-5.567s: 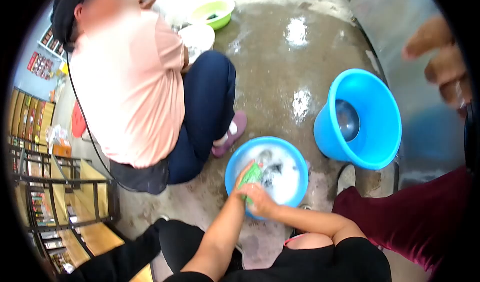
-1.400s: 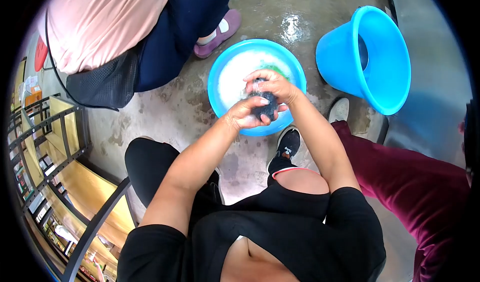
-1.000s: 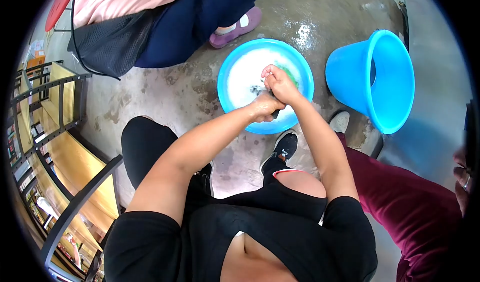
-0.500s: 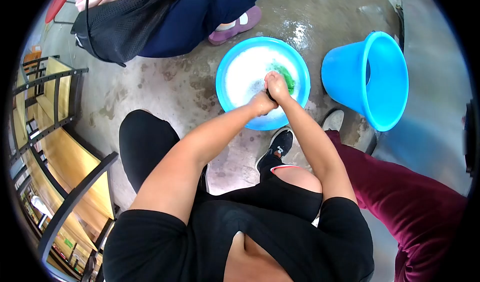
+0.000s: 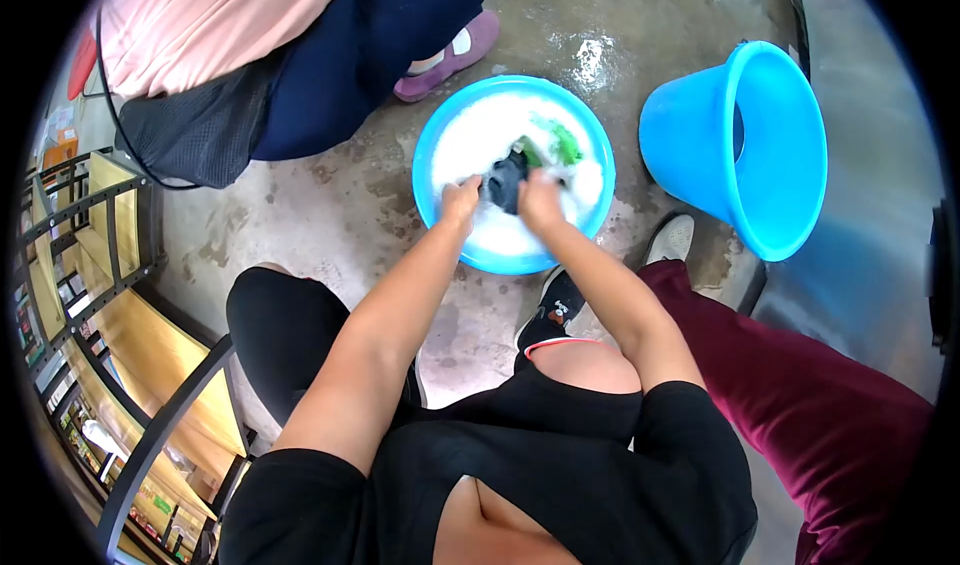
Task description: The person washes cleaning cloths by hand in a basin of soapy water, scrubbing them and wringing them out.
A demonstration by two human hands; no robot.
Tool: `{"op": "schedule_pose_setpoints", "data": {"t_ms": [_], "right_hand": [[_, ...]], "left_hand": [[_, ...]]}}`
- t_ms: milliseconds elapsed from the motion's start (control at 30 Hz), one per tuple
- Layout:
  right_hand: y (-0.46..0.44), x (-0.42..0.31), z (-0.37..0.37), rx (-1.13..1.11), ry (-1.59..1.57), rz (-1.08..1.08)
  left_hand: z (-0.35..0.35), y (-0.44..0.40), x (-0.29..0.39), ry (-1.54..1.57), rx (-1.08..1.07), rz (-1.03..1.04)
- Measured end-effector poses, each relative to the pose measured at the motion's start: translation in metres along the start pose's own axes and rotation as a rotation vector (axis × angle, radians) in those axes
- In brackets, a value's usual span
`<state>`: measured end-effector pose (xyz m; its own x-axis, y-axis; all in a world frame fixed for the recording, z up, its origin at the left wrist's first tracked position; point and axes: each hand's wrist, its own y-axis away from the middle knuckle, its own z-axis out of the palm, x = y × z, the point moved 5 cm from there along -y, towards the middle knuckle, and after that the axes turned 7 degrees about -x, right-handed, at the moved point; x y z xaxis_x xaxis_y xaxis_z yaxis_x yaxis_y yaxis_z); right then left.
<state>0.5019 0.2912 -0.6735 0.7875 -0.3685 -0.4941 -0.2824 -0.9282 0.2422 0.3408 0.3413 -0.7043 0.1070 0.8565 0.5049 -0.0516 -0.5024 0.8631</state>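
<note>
A round blue basin [image 5: 424, 180] full of white suds stands on the floor before me. Between my hands a dark wet cloth [image 5: 507, 180] is stretched out over the foam. My left hand [image 5: 461, 202] is closed on its left side, fingers curled at the edge. At the right side, my right hand [image 5: 541, 197] grips the same cloth, slightly smeared by motion. Something green [image 5: 566, 145] pokes out of the suds behind the cloth; I cannot make out its kind. The foam hides whatever else is in the basin.
A blue bucket [image 5: 690, 130] lies tilted at the right. A person in dark trousers [image 5: 335, 65] and a purple shoe [image 5: 455, 65] is across from me. Another person's maroon trouser leg [image 5: 770, 375] is at my right. Shelves [image 5: 165, 350] stand at the left.
My hands were together, squeezing a dark bundle above the basin's right half. Now they are apart with the dark cloth spread between them, the left hand farther left.
</note>
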Motion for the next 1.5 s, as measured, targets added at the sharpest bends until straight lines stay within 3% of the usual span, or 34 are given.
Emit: {"op": "schedule_pose_setpoints", "data": {"t_ms": [67,100,167,233,267,300,333,367,433,500,567,600,633,667,733,800,833,933,1000,1067,1133,1200,1233,1333,1400,1467,1500], "right_hand": [[0.004,-0.006,0.017,-0.210,0.012,-0.251],[-0.002,-0.010,0.001,-0.364,0.232,-0.195],[-0.019,0.020,0.027,-0.209,0.002,-0.029],[-0.020,-0.006,-0.011,-0.127,-0.179,0.073],[-0.017,-0.018,-0.018,-0.153,-0.377,0.041],[-0.010,-0.031,-0.025,-0.178,-0.572,0.006],[0.006,-0.060,-0.043,-0.104,-0.567,-0.135],[0.021,-0.087,-0.057,-0.256,-0.583,-0.070],[0.046,-0.121,-0.065,-0.112,-0.475,-0.208],[0.050,-0.125,-0.061,-0.063,-0.425,-0.290],[0.042,-0.116,-0.045,-0.059,-0.169,-0.405],[0.032,-0.101,-0.036,-0.062,-0.113,-0.354],[0.018,-0.082,-0.032,-0.066,-0.055,-0.306],[0.002,-0.051,-0.029,-0.095,-0.244,0.044],[0.000,-0.037,-0.040,-0.248,-0.371,0.119],[-0.001,-0.022,-0.045,0.089,-0.423,0.112],[0.003,-0.020,-0.045,0.092,-0.420,0.111],[0.036,-0.049,-0.035,-0.013,0.056,-0.373],[0.013,-0.009,-0.008,-0.364,-0.009,-0.127],[0.000,-0.004,-0.024,-0.355,-0.189,0.147],[-0.005,-0.019,-0.034,-0.214,-0.346,-0.009],[0.019,-0.067,-0.069,0.026,-0.406,-0.492],[0.030,-0.082,-0.068,-0.133,-0.504,-0.477],[0.057,-0.113,-0.073,-0.055,-0.491,-0.534],[0.059,-0.131,-0.073,-0.024,-0.456,-0.509],[0.055,-0.133,-0.076,0.006,-0.422,-0.479],[0.040,-0.121,-0.073,-0.045,-0.386,-0.327]], "left_hand": [[0.012,0.002,0.007,-0.075,-0.225,0.226],[0.010,0.005,0.008,-0.082,-0.225,0.226],[0.005,0.014,0.013,0.026,-0.187,0.086],[0.012,0.014,0.014,0.217,-0.274,-0.056],[0.015,0.023,0.025,0.208,-0.277,-0.054],[0.028,0.043,0.041,0.314,-0.439,-0.121],[0.039,0.057,0.049,0.426,-0.599,-0.192],[0.039,0.050,0.043,0.426,-0.599,-0.197],[0.049,0.034,0.036,0.332,-0.840,-0.156],[0.046,0.030,0.022,0.432,-0.816,-0.173],[0.037,0.033,0.012,0.632,-0.750,-0.202],[0.037,0.042,0.014,0.627,-0.748,-0.204],[0.036,0.051,0.018,0.520,-0.611,-0.196],[0.035,0.056,0.018,0.413,-0.473,-0.190],[0.033,0.042,0.005,0.443,-0.420,-0.120],[0.027,0.026,-0.007,0.628,-0.400,-0.127],[0.026,0.036,0.005,0.696,-0.432,-0.170],[0.014,0.026,0.004,0.737,-0.493,-0.251],[0.008,0.002,-0.011,0.550,-0.423,-0.126],[0.017,0.032,0.011,0.483,-0.410,-0.137],[0.020,0.050,0.022,0.285,-0.340,-0.302],[0.026,0.046,0.037,0.476,-0.540,-0.163],[0.029,0.049,0.045,0.466,-0.604,-0.170],[0.027,0.050,0.049,0.402,-0.679,-0.188],[0.032,0.037,0.036,0.421,-0.876,-0.145],[0.031,0.035,0.027,0.442,-0.780,-0.134],[0.034,0.041,0.024,0.465,-0.684,-0.121]]}}
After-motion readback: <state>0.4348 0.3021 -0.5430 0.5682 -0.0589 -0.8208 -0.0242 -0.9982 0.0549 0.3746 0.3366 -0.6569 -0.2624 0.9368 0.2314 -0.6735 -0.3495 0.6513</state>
